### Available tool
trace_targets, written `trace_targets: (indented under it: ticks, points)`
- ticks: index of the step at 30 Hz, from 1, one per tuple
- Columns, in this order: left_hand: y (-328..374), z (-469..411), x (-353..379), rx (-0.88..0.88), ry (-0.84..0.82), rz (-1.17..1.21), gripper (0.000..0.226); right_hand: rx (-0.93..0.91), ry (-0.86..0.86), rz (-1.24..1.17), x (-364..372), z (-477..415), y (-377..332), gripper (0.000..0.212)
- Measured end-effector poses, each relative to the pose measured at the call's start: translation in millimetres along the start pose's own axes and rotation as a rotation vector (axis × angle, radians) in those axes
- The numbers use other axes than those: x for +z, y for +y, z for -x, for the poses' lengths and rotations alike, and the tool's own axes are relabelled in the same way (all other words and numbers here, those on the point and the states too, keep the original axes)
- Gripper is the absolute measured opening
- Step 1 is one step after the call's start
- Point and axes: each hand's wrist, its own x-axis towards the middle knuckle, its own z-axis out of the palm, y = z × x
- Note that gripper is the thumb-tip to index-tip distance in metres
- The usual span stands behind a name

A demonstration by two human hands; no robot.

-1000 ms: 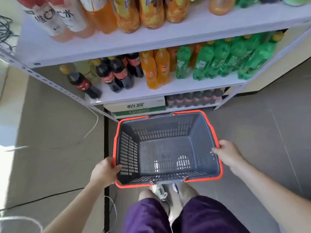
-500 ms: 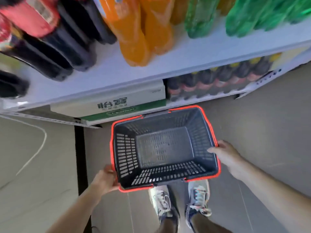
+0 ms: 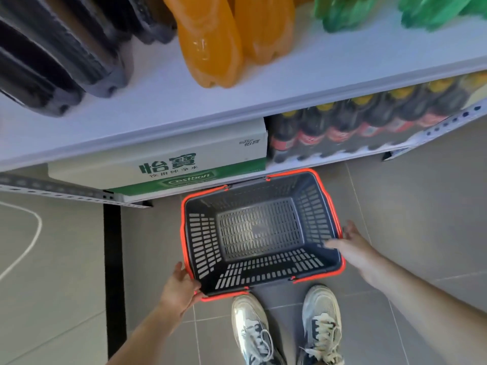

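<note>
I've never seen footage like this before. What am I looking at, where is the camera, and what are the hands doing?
No machine here: a person works with two bare hands, and the one picture comes from a wide-angle camera worn on the head, looking forward and down. That is why you see forearms and grey-and-white sneakers at the bottom. Down by the grey tiled floor is an empty grey slotted plastic shopping basket with an orange-red rim. The left hand grips its near left corner. The right hand is at the right rim with fingers spread; whether it touches is unclear. Behind stands a white metal shelf with dark cola bottles, orange soda bottles and green bottles, and below it a white-and-green cardboard box beside small cola bottles.
</note>
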Motion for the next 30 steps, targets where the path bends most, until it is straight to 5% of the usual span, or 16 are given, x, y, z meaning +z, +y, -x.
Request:
trace_targets:
  ticks: [3,9,15,21,25,30]
  points:
    - [-2,23,-7,0.083,0.131,-0.103,0.073,-0.012,0.094,0.066,-8,35,-8,0.079]
    - [18,163,-48,0.337,0.145,-0.121,0.037,-0.195,0.11,0.246,-46,192,-36,0.044]
    - [66,381,-101,0.601,0.152,-0.1,0.035,-0.54,0.045,0.328,-85,405,-113,0.04]
    - [119,571,-143,0.935,0.287,0.039,0.046,-1.114,0.138,0.388,-109,566,-185,0.045]
    - [144,639,-174,1.124,0.398,0.132,0.04,-1.394,0.143,0.355,-109,621,-243,0.044]
    - [186,661,-225,1.24,0.435,0.072,0.036,-1.455,0.023,0.306,-80,655,-306,0.041]
